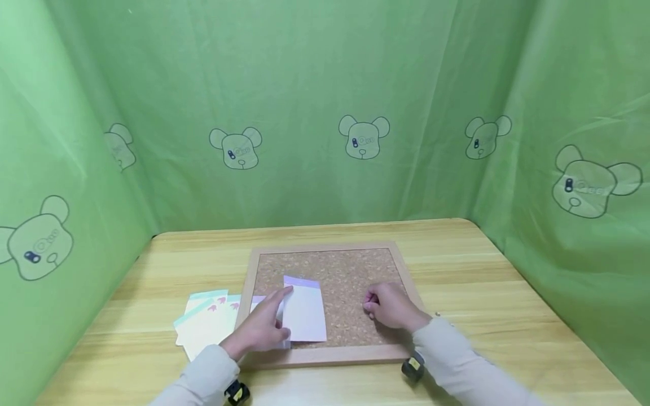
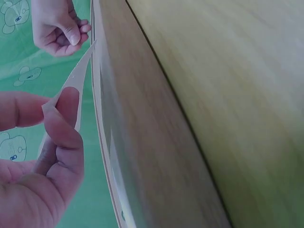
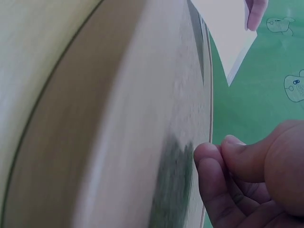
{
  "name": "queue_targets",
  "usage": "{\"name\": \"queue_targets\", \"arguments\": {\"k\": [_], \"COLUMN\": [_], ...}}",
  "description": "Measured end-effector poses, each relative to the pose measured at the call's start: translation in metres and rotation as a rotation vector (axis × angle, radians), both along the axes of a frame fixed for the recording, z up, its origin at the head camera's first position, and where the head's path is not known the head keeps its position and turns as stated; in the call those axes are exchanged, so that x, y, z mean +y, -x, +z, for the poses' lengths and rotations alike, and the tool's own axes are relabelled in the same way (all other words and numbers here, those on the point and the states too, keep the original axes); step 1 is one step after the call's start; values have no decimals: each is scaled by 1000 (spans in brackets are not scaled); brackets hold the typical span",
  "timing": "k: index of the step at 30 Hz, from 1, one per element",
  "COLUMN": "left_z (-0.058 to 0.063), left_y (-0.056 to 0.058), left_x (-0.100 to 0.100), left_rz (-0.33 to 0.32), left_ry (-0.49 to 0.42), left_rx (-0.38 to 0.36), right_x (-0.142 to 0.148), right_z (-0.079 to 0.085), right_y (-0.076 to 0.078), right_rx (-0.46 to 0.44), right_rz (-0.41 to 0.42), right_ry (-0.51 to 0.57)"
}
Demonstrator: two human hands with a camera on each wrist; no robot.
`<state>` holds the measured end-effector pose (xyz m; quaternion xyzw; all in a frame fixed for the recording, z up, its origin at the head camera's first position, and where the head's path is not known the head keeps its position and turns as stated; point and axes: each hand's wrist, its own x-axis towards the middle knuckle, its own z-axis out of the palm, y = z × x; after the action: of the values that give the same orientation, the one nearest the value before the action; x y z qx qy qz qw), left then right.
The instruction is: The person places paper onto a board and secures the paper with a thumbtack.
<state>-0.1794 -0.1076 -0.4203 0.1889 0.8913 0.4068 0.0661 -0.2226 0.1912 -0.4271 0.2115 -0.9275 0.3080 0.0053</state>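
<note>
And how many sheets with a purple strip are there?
2: one sheet pinched in the left hand, a second sheet on the corkboard, partly covered by that hand. Others may be hidden.

Corkboard (image 1: 347, 307): we see it wood-framed, lying flat
Sheet (image 1: 306, 316): white, purple band on top, tilted, raised off the corkboard

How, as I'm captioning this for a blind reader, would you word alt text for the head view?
A person's left hand holds a white, purple-topped sheet over the left half of a framed corkboard; the right hand, fingers curled, is over the right half. More sheets lie at left on the wooden table, before a green curtain with cartoon animal faces.
</note>
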Motion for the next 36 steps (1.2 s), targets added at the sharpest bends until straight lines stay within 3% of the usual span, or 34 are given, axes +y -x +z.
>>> {"name": "queue_targets", "arguments": {"k": [10,15,20,36], "left_z": [-3,-4,-5,-4], "left_y": [2,4,4,6], "left_x": [10,15,20,34], "left_rz": [-12,-52,-82,-30], "left_ry": [57,158,254,306], "left_rx": [-24,28,67,32], "right_x": [-14,-24,-32,-50], "right_z": [-4,-5,-5,-6], "right_y": [0,3,4,11], "right_rx": [-53,-8,-23,-1], "right_rz": [-8,15,47,75], "right_ry": [16,13,32,-12]}}
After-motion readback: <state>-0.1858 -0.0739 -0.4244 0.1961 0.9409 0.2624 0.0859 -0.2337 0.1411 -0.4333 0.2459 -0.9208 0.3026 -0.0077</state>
